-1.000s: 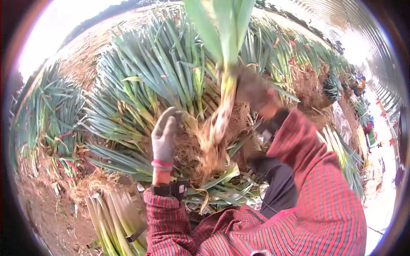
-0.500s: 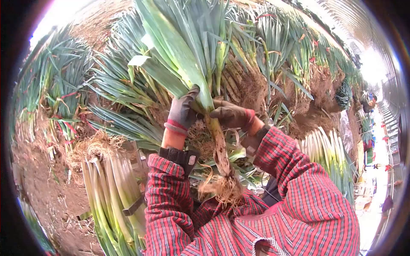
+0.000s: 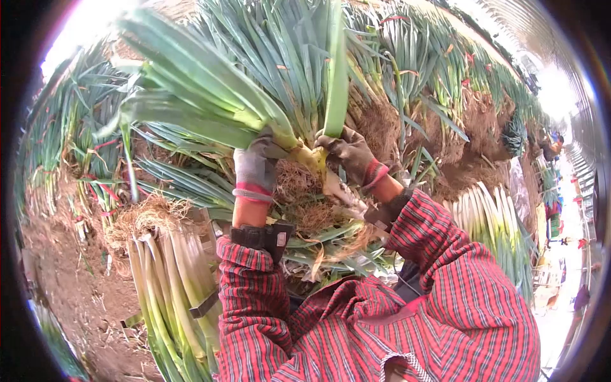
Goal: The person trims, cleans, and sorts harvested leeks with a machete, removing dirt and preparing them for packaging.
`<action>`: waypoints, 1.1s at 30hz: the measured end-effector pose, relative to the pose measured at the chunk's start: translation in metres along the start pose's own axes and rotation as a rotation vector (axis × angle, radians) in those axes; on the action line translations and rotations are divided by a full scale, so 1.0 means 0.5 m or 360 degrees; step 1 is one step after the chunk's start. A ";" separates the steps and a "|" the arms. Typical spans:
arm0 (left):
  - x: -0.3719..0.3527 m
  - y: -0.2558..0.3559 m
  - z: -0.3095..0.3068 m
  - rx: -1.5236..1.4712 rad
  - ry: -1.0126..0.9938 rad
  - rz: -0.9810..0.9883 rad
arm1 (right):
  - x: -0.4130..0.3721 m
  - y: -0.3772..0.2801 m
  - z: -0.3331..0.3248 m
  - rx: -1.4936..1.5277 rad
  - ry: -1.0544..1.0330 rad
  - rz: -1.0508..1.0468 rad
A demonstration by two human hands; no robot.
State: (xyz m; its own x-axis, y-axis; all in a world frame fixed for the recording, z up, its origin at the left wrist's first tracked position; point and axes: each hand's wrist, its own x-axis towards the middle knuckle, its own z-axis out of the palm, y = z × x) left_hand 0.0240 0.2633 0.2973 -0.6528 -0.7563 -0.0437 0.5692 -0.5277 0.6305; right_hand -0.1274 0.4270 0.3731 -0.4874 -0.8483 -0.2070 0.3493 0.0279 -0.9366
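A large leek (image 3: 219,95) is stretched between my two gloved hands, its green leaves fanned to the upper left. My left hand (image 3: 261,156) is closed around the stalk below the leaves. My right hand (image 3: 349,151) grips the base of one outer leaf (image 3: 337,83), which stands upright and splits away from the stalk at a yellowish spot. The leek's pale, brown-stained lower shank (image 3: 342,191) slants down to the right toward my right wrist. Its root end is partly hidden by the right cuff.
Cleaned leeks (image 3: 167,274) lie in a metal holder (image 3: 203,305) at lower left, roots toward the top. Another pale-stalked bundle (image 3: 487,213) lies at right. Rows of leeks with red ties (image 3: 102,145) spread behind, and loose leaf scraps (image 3: 337,245) litter the ground before me.
The leek has tipped from near upright, its leaves swinging left and its root end right. My right hand has shifted onto an outer leaf, which has parted from the others.
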 end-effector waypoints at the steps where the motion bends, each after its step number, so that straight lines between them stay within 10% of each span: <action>1: -0.003 0.011 0.008 -0.0012 0.0030 -0.0025 | -0.010 -0.004 -0.002 0.0093 -0.0030 0.0025; 7: -0.036 0.033 0.036 0.0053 -0.0019 -0.0081 | 0.027 -0.021 0.032 -0.0409 -0.0330 -0.0145; 9: -0.031 -0.003 0.014 0.0551 -0.0207 0.0363 | 0.035 -0.035 0.058 -0.0067 -0.0656 0.0037; 16: -0.049 -0.009 0.047 0.0428 0.0076 0.0306 | 0.033 -0.050 0.113 -0.0342 -0.0410 -0.0072; 22: -0.075 0.016 0.092 0.0254 0.0344 0.0221 | 0.039 0.003 0.111 -0.1033 -0.0224 -0.0813; 28: -0.062 0.005 0.090 0.0393 0.0567 0.0454 | 0.002 -0.029 0.143 -0.1197 -0.0165 -0.0244; 30: -0.064 0.009 0.104 0.0697 0.0728 0.0465 | 0.000 0.011 0.146 -0.1112 -0.0399 -0.0558; 33: -0.090 0.012 0.139 0.0988 0.0936 0.0388 | -0.013 0.057 0.166 -0.2035 0.0169 -0.1088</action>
State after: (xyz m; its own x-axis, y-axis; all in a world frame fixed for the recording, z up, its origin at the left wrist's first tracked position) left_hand 0.0219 0.3211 0.3570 -0.0892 -0.9866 -0.1368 0.1734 -0.1506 0.9733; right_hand -0.0479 0.3894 0.3711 -0.3385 -0.8480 0.4078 -0.8810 0.1334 -0.4539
